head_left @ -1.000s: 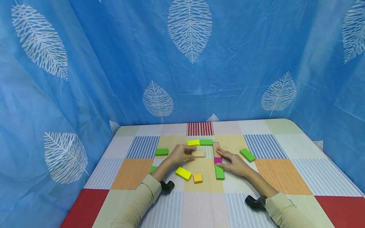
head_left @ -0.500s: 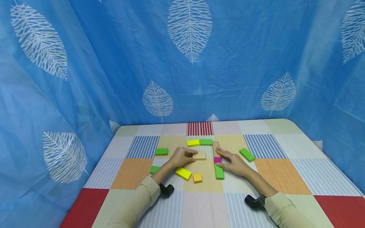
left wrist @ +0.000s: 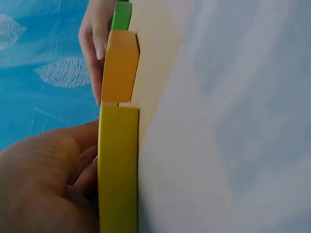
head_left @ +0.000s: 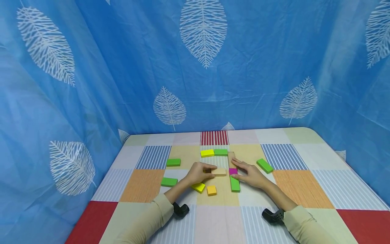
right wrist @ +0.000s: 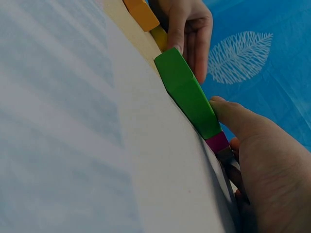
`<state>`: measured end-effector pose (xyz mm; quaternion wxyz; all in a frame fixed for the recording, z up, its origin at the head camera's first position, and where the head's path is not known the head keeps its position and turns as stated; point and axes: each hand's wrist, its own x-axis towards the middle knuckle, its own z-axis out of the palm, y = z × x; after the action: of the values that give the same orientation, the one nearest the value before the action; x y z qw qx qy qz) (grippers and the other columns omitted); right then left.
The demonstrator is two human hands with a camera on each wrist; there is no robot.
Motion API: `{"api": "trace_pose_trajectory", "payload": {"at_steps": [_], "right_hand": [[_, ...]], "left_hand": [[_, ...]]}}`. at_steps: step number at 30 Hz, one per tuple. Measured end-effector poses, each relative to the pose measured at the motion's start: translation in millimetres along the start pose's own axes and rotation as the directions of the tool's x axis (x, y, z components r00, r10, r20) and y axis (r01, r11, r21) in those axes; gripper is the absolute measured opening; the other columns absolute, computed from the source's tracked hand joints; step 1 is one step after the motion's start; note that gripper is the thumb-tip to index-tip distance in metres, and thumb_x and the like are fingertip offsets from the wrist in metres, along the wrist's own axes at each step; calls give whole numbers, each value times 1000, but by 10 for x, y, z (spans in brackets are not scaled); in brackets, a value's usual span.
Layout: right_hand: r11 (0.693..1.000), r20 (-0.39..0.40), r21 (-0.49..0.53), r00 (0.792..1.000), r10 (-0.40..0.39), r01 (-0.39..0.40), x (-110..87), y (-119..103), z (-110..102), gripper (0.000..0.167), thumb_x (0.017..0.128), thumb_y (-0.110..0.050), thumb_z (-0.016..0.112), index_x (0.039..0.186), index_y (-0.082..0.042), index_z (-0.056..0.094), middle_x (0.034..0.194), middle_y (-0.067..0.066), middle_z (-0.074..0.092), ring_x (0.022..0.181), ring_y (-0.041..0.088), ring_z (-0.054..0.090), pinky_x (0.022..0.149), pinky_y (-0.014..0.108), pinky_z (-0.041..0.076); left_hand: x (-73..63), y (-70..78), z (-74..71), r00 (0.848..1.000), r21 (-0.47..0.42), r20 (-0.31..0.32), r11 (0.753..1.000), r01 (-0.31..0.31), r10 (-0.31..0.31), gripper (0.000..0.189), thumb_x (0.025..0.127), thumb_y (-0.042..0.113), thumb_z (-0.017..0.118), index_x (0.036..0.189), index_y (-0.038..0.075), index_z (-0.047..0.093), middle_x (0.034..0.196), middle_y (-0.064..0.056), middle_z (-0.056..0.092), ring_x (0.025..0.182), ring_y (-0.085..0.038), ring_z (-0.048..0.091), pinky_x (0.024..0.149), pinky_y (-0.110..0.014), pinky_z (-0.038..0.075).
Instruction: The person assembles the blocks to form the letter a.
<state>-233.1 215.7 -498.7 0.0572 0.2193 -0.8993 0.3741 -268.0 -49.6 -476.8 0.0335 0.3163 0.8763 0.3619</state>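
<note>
The left hand (head_left: 198, 173) has its thumb and index finger parted by only the thickness of a pale, unpainted wooden rectangular block (head_left: 220, 173), clamped on its left end. That block is near the middle of the desk (head_left: 216, 223), flat side up, its length running left to right, its free end just short of a straight row of blocks; whether its underside touches the desk cannot be told. The right hand (head_left: 251, 173) has its fingers spread, index finger and thumb apart, the index fingertip on a long pale wooden block (head_left: 231, 156) and the thumb beside a small magenta block (head_left: 233, 171). These two and a bright green rectangular block (head_left: 235, 184) make up the row, laid end to end, with the magenta piece in the middle and the green one nearest the person. Beyond the hands, a yellow rectangular block (head_left: 207, 153) and a flat green block (head_left: 220, 152) lie end to end, leading to the row's far end. A glossy yellow block (head_left: 199, 187) lies partly hidden by the left hand, with a short orange block (head_left: 211, 190) just beside it. A slanted green block (head_left: 264, 165) lies apart, right of the row.
</note>
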Motion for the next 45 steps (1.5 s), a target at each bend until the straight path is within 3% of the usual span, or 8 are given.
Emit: {"api": "trace_pose_trajectory", "payload": {"at_steps": [7,31,37,45], "right_hand": [[1000,-7,8,1000,-11,11,-5,7,1,66,82,-40,67,137,-11,46,143,10,37,129,40,31,104,54,26],[1000,12,10,1000,24,-24,-17,-35,-21,66,83,-43,66,138,-12,45,144,9,35,129,43,29,103,56,26],[1000,6,16,1000,19,-19,-18,-30,-23,66,83,-42,67,137,-12,45,144,10,36,129,42,30,104,55,25],[1000,10,3,999,31,-31,-8,-25,-4,67,82,-43,66,137,-12,45,143,10,36,129,42,30,103,56,24]], "left_hand": [[42,31,50,1000,27,7,999,-25,25,32,81,21,71,113,16,68,109,2,66,105,-9,57,88,-23,46],[48,93,69,1000,108,17,994,-23,22,33,81,25,71,114,20,68,110,3,66,103,-9,58,85,-25,47],[43,67,55,999,72,15,997,-29,28,38,81,29,72,117,19,66,112,4,65,103,-8,57,87,-24,47],[-35,16,-37,999,-15,-21,999,28,-28,41,80,31,72,118,18,66,114,4,64,109,-13,56,91,-30,46]]}}
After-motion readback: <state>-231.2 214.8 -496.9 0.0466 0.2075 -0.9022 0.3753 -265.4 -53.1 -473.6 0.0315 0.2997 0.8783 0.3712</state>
